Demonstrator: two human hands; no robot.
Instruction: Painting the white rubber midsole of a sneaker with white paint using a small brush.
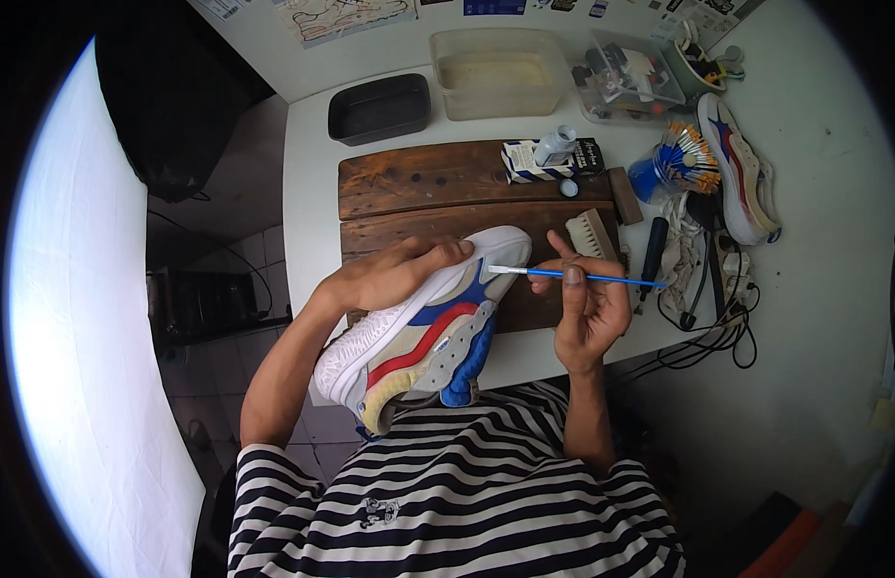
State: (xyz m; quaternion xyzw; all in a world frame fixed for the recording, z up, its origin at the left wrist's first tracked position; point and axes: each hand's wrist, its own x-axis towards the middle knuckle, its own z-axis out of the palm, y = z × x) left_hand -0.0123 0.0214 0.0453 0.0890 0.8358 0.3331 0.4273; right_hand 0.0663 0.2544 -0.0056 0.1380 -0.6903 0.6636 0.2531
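A sneaker point(423, 328) with a white sole and blue, red, cream and grey panels is tilted on its side above the front of the wooden board. My left hand point(394, 275) is closed round its sole edge, thumb near the toe end. Pinched in my right hand point(592, 308) is a thin paintbrush point(616, 278) with a blue handle. Its pale bristle tip lies at the toe part of the sneaker, beside the blue panel; whether it touches I cannot tell. On the far part of the board stand an open small bottle point(556, 144) and its round cap point(569, 189).
The wooden board point(409, 183) lies on a white table. Behind it are a black tray point(378, 108) and a clear tub point(500, 82). A carton point(524, 162), scrub brush point(589, 236), cup of paintbrushes point(649, 178), second sneaker point(741, 173) and cables point(726, 328) are on the right.
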